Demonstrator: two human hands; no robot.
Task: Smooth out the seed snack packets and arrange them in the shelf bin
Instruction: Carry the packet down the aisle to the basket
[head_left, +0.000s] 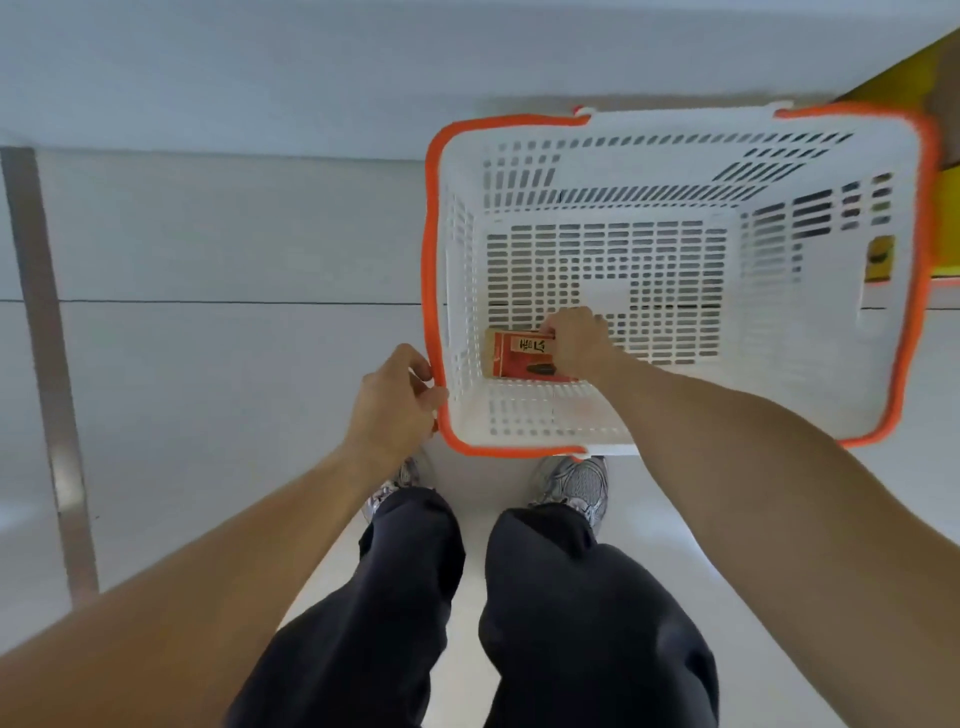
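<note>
One red rectangular seed snack packet with dark seeds printed on it (524, 358) lies on the slotted floor of the white perforated plastic basket with an orange rim (434, 270), in its near left corner, and the right hand (576, 340) reaches down inside with curled fingers holding the packet's right end. The left hand (397, 397) grips the orange rim at the near left corner, steadying the basket. To do this step well, I judge the packet should be lifted by its edge without creasing it, while the left hand keeps the basket from sliding on the pale floor (208, 312). Dark trousers and grey trainers (576, 486) stand just behind the basket; a yellow fixture (945, 239) sits past its right wall. The high basket walls crowd the wrist.
</note>
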